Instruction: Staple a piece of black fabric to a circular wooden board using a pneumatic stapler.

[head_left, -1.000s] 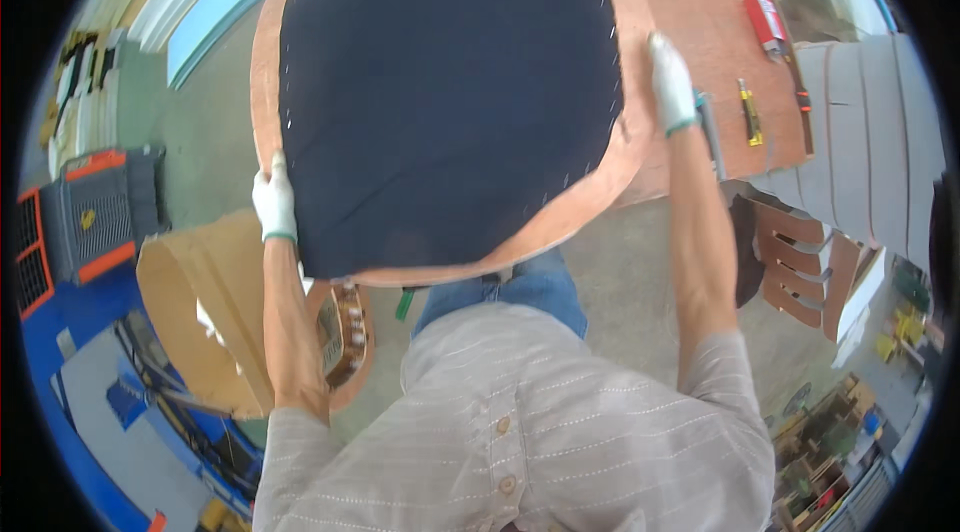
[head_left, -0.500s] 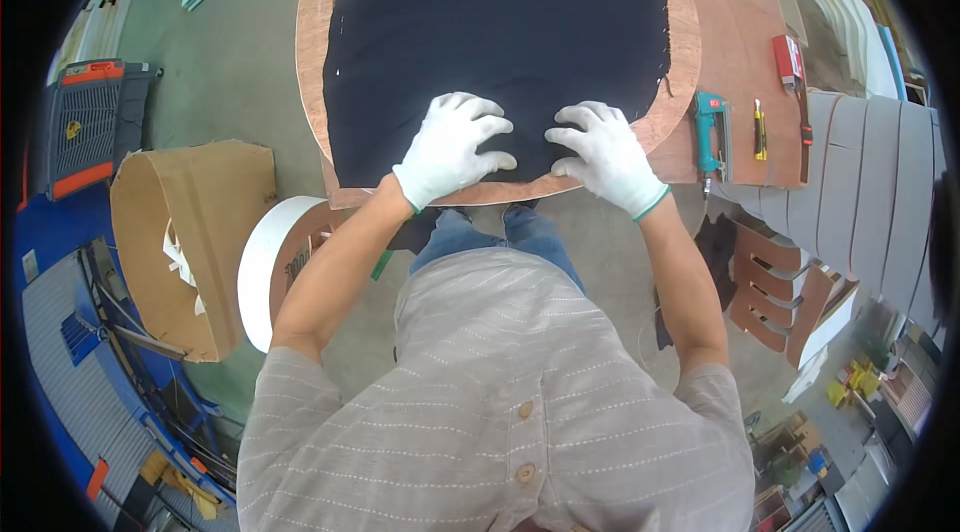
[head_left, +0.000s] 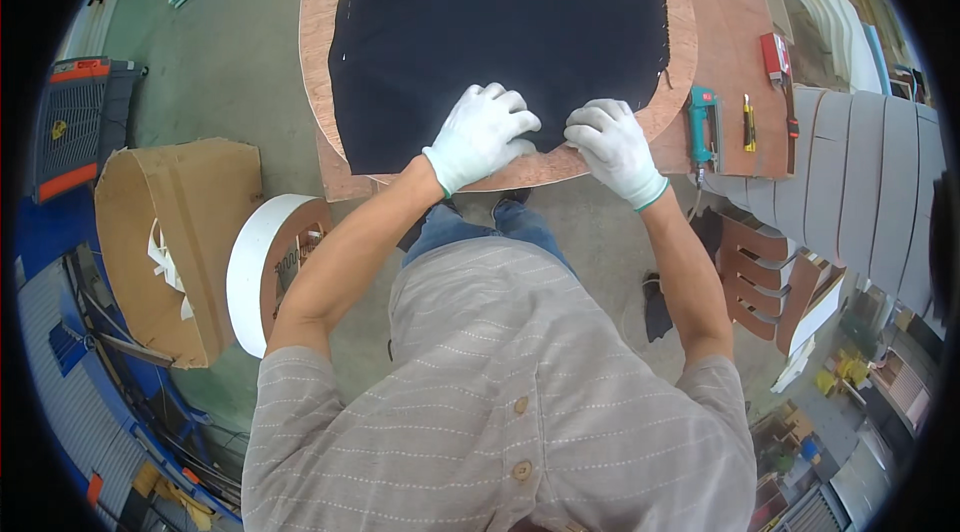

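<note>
The left hand (head_left: 482, 137) and right hand (head_left: 612, 150), both gloved, curl their fingers at the near edge of the black fabric (head_left: 495, 27); from here I can't tell whether they grip it. It lies on a rounded plywood panel (head_left: 316, 52), left of the teal staple gun (head_left: 699, 117).

This looks like a workshop, apparently for upholstered furniture. The plywood bench (head_left: 725, 42) carries a teal staple-gun-like tool (head_left: 702, 110) with a hose (head_left: 697, 198), a yellow utility knife (head_left: 749, 124), and a wooden board (head_left: 315, 52) with black fabric (head_left: 500, 32) over it. Right of the bench are grey panels (head_left: 852, 172) and a slatted wooden piece (head_left: 760, 277); foam-like white sheets (head_left: 830, 20) lie beyond its far right part. Left of the bench, an open cardboard box (head_left: 200, 242) and a curved wooden frame (head_left: 255, 267) stand on a bare, concrete-looking floor (head_left: 210, 62).
</note>
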`<state>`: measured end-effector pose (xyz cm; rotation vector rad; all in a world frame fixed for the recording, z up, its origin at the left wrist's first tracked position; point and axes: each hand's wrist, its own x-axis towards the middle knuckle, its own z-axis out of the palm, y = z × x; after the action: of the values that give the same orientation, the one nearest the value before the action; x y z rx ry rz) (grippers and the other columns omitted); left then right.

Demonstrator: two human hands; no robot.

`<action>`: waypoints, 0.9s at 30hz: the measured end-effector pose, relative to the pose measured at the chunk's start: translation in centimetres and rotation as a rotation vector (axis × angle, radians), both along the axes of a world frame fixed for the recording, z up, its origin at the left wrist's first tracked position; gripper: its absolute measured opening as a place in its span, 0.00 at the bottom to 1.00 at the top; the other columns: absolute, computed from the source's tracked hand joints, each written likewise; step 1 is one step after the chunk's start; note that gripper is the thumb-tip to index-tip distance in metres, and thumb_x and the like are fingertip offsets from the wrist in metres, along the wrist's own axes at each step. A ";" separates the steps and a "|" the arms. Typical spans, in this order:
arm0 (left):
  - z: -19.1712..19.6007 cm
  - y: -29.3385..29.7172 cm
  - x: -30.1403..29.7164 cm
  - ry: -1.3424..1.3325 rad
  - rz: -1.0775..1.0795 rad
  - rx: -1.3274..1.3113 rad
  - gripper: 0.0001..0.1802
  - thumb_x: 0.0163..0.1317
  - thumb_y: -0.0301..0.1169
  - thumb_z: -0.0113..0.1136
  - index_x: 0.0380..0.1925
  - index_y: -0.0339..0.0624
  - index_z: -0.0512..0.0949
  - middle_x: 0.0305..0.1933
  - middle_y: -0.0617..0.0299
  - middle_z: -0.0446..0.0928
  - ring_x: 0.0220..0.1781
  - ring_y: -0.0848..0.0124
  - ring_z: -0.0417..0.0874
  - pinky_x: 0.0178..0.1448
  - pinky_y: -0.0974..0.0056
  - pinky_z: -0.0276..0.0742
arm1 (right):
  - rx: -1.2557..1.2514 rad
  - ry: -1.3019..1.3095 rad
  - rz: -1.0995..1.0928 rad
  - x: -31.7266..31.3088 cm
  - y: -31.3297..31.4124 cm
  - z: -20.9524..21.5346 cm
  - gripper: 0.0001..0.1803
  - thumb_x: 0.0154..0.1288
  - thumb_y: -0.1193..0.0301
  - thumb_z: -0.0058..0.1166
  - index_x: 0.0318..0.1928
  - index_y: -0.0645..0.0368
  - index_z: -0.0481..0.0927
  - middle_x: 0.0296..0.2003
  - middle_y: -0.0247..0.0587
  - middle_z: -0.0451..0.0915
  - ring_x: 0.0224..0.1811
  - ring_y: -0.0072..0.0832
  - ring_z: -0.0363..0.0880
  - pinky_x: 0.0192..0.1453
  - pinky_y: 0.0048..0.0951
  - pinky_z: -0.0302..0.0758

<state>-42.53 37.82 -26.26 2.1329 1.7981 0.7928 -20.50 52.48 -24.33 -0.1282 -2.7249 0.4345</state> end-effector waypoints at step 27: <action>-2.1 -1.4 1.7 0.090 -0.075 0.172 0.13 0.59 0.30 0.64 0.44 0.44 0.86 0.38 0.60 0.79 0.43 0.60 0.81 0.49 0.55 0.76 | -0.094 0.113 -0.146 1.9 -4.7 -1.6 0.12 0.56 0.79 0.67 0.40 0.54 0.83 0.47 0.42 0.83 0.50 0.43 0.84 0.56 0.45 0.81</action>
<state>-40.79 36.43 -28.35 2.3652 1.7377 0.8739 -18.64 47.76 -25.95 -0.3157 -2.5640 0.5114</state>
